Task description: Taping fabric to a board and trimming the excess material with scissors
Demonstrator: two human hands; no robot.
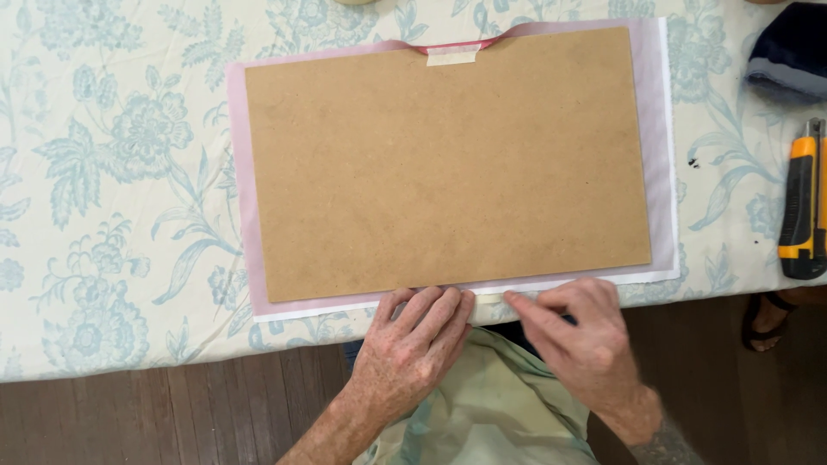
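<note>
Item, far left: a tablecloth (103,172), pale, printed with blue-green flowers and leaves, which covered the table to its near edge; below that edge ran dark wooden floorboards (129,413).

Item, centre: a brown hardboard panel (448,164), rectangular, which lay flat on a sheet of pink fabric (239,172) backed with white, the fabric showing as a border on all sides. At the middle of the far edge the fabric was folded onto the board and fixed by a short strip of masking tape (453,55).

Item, near edge: the left hand (412,344) rested palm down, fingers together and flat, its fingertips on the fabric border just at the board's lower edge (it held nothing). Just beside it the right hand (575,331) lay with fingers drawn close, the forefinger extended leftward along the same border; whether it pinched anything could not be told.

Item, right: a yellow-and-black utility knife (801,207), well apart from both hands, and beyond it a folded dark blue cloth (792,52).
</note>
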